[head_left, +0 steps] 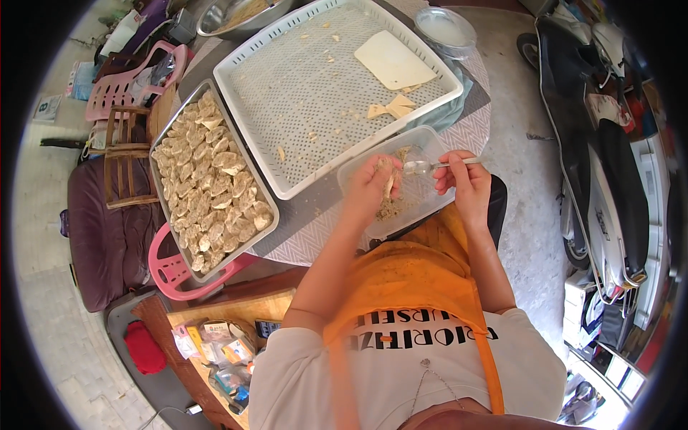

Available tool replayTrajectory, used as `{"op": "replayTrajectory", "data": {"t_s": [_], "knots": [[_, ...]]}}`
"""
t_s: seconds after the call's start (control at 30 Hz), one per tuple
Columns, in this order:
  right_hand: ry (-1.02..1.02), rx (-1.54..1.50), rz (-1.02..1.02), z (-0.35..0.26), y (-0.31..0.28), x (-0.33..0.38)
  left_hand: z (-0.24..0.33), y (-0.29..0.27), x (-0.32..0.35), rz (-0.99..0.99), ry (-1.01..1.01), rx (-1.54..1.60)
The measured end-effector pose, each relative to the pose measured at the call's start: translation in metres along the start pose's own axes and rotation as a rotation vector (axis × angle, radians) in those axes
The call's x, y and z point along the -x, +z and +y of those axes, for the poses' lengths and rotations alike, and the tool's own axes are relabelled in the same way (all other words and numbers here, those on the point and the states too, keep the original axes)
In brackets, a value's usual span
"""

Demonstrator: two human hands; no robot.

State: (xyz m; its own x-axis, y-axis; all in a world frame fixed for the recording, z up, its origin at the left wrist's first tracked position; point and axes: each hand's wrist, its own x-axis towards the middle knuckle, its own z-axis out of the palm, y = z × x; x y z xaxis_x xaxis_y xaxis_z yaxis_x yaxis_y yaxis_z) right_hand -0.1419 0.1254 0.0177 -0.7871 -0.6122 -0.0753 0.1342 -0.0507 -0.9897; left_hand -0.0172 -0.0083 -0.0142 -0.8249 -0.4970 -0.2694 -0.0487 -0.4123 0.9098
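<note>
My left hand is closed around a small food piece with brownish crumbs on it, partly hidden by the fingers. In my right hand I grip a metal spoon by its handle, its bowl pointing left toward that piece. Both hands are over a clear plastic container near the table's front edge. A brownish crumbly mixture lies in it, below my left hand. To the left, a metal tray holds many crumb-covered pieces packed close together.
A large white perforated tray stands beyond the container, with a flat off-white sheet and pale flat pieces in it. Behind are a clear bowl and a metal bowl. A pink chair sits left; a scooter stands right.
</note>
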Motion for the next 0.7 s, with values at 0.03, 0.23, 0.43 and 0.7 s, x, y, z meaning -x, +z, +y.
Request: {"op": "replayTrajectory", "data": {"t_s": [0.03, 0.23, 0.43, 0.7], "knots": [[-0.014, -0.022, -0.005, 0.002, 0.001, 0.001, 0.002, 0.002, 0.0, 0.025, -0.002, 0.003], [-0.053, -0.038, -0.113, 0.016, 0.026, 0.009, 0.004, 0.006, -0.003, 0.138, -0.087, 0.134], [-0.566, 0.444, -0.177, 0.019, 0.038, 0.009, -0.003, -0.009, -0.006, 0.076, -0.146, 0.231], [-0.221, 0.102, -0.155, 0.018, 0.032, 0.004, -0.005, 0.007, -0.01, 0.134, -0.047, 0.223]]}}
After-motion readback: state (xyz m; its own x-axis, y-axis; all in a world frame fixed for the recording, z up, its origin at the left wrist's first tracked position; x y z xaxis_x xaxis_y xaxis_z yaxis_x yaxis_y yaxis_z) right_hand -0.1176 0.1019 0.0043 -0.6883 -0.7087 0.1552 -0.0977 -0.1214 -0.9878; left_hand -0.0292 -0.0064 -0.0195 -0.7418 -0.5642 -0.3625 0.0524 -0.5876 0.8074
